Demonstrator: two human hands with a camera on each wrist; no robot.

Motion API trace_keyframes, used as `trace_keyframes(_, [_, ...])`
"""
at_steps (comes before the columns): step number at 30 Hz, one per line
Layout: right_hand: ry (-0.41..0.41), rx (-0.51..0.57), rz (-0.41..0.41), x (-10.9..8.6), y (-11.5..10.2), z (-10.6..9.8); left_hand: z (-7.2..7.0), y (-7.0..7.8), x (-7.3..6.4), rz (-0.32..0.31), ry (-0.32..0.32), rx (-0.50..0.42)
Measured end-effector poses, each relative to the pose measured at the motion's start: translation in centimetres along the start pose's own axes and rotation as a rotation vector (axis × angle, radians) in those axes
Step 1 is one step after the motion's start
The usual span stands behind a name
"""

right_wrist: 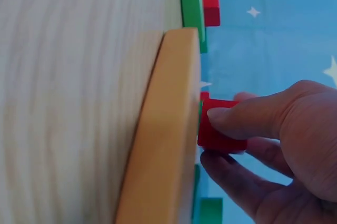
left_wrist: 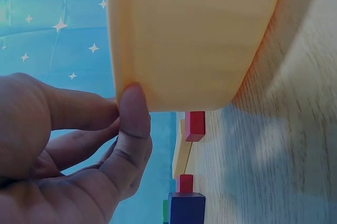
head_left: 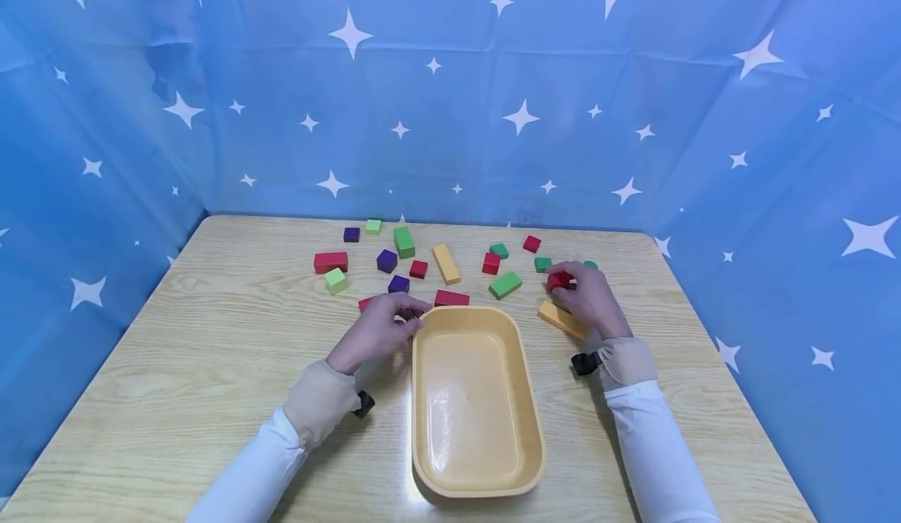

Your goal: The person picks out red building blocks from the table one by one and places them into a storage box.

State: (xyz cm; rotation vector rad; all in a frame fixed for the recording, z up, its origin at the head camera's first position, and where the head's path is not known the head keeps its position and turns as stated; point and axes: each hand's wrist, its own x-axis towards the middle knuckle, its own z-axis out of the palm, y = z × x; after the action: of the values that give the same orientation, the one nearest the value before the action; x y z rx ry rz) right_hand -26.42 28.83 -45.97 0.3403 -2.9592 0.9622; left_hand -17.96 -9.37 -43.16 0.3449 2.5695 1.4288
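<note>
A tan plastic basin (head_left: 529, 398) sits on the table with its bare bottom showing. At its far left corner my left hand (head_left: 380, 327) pinches the rim; in the left wrist view the fingertips (left_wrist: 134, 103) press the basin's outer wall (left_wrist: 195, 39). My right hand (head_left: 593, 300) holds a red cube (head_left: 559, 281) between thumb and fingers, beyond an orange-yellow block (head_left: 561, 320). The right wrist view shows the thumb across the face of the red cube (right_wrist: 224, 137). That long block (right_wrist: 160, 129) lies nearer the camera than the cube.
Several wooden blocks are scattered behind the basin, among them a red block (head_left: 331, 263), a purple cube (head_left: 386, 261), a light green cube (head_left: 335, 280), a green block (head_left: 505, 284) and a yellow block (head_left: 446, 263). A starry blue curtain (head_left: 436, 116) stands behind the table.
</note>
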Motion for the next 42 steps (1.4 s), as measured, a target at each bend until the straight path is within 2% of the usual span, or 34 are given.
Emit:
trace_keyframes(6, [0.011, 0.054, 0.011, 0.1, -1.1, -0.3, -0.1, 0.0, 0.0, -0.016, -0.002, -0.011])
trace_keyframes(13, [0.043, 0.086, -0.098, 0.0, -3.2, -0.6, -0.2, 0.0, -0.1, -0.044, -0.007, -0.028])
trace_keyframes(20, [0.051, 0.124, -0.162, -0.5, -5.7, -0.5, -0.3, 0.0, -0.1, -0.027, -0.017, -0.016])
trace_keyframes(27, [0.024, 0.113, -0.21, -1.2, -8.2, -0.2, -0.4, -0.2, -0.1, -0.001, -0.033, -0.008])
trace_keyframes(31, [0.006, 0.116, -0.247, -1.7, -9.5, -0.1, -0.4, -0.2, 0.0, -0.022, -0.032, -0.008])
trace_keyframes(38, [-0.017, 0.132, -0.369, -2.3, -11.6, 0.4, -0.3, -0.3, 0.1, -0.031, -0.026, -0.013])
trace_keyframes(42, [-0.052, 0.14, -0.412, -2.8, -12.9, 0.9, -0.4, -0.3, 0.2, -0.031, -0.026, -0.017])
